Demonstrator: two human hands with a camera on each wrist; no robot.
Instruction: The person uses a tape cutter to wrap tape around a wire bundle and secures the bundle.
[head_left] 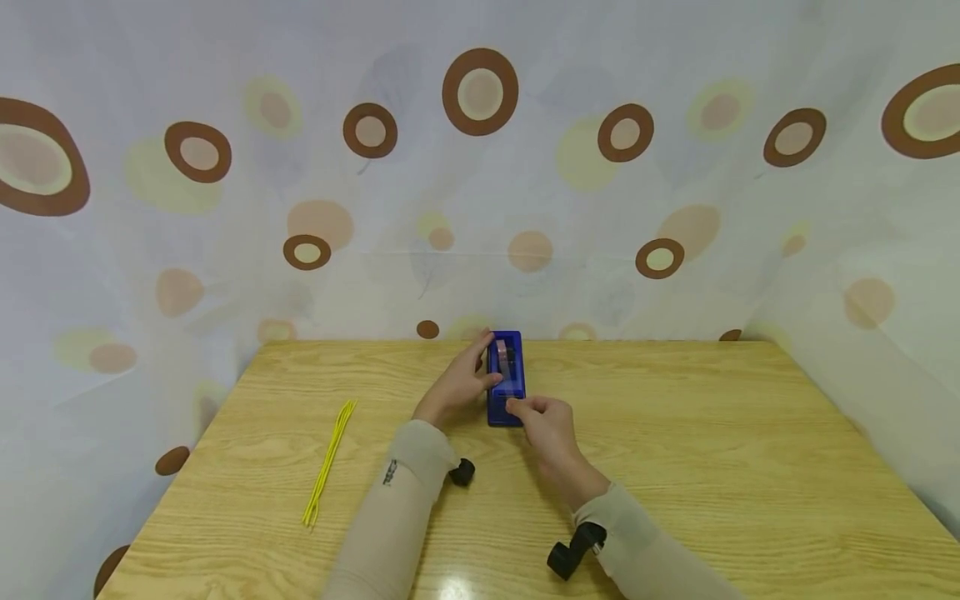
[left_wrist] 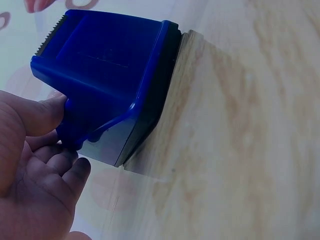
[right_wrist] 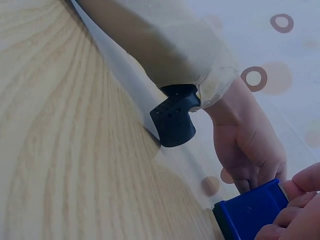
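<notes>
A blue tape dispenser stands on the far part of the table, with a tape roll in its well. My left hand holds the dispenser from its left side. In the left wrist view the thumb lies against the blue body and the fingers bend beneath it. At the toothed cutter end, my right hand pinches with thumb and forefinger, apparently on the clear tape's end; the strip itself is hard to make out. The right wrist view shows these fingertips right at the cutter edge.
A bundle of thin yellow cords lies on the wooden table, left of my left forearm. Behind the table hangs a patterned cloth. Each wrist carries a black camera mount.
</notes>
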